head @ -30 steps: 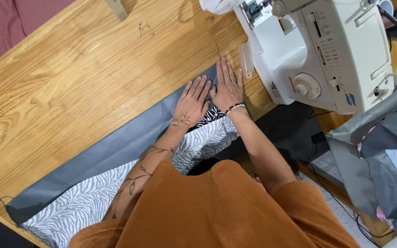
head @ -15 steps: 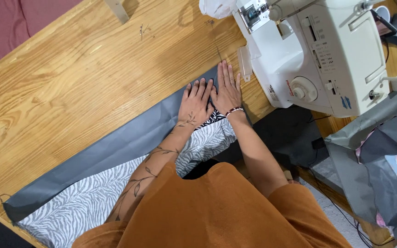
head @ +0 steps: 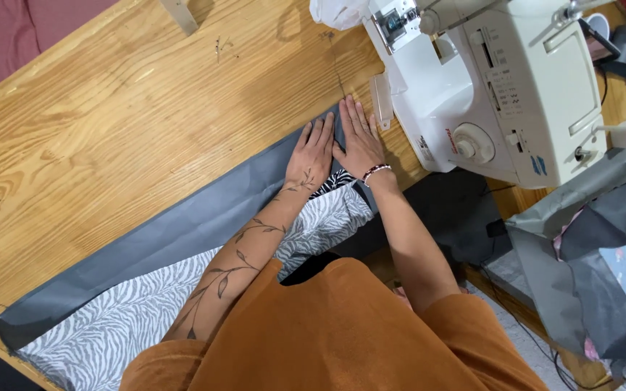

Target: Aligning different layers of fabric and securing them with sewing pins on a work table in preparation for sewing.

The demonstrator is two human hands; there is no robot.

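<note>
My left hand (head: 312, 153) and my right hand (head: 358, 137) lie flat side by side, fingers spread, pressing the end of a long grey fabric strip (head: 182, 224) onto the wooden table (head: 110, 123). Under the grey strip a zebra-striped fabric (head: 117, 326) shows along its near edge. My right hand wears a beaded bracelet and its fingertips point at the base of the white sewing machine (head: 487, 94), a little short of it. Neither hand grips anything.
A pile of grey and patterned fabric (head: 603, 246) lies at the right. Dark cloth (head: 443, 217) hangs below the machine. A white plastic bag (head: 338, 11) sits behind the machine, and a wooden piece (head: 179, 13) lies at the table's far edge.
Both hands keep the same flat position on the grey fabric; only the view has shifted slightly.
</note>
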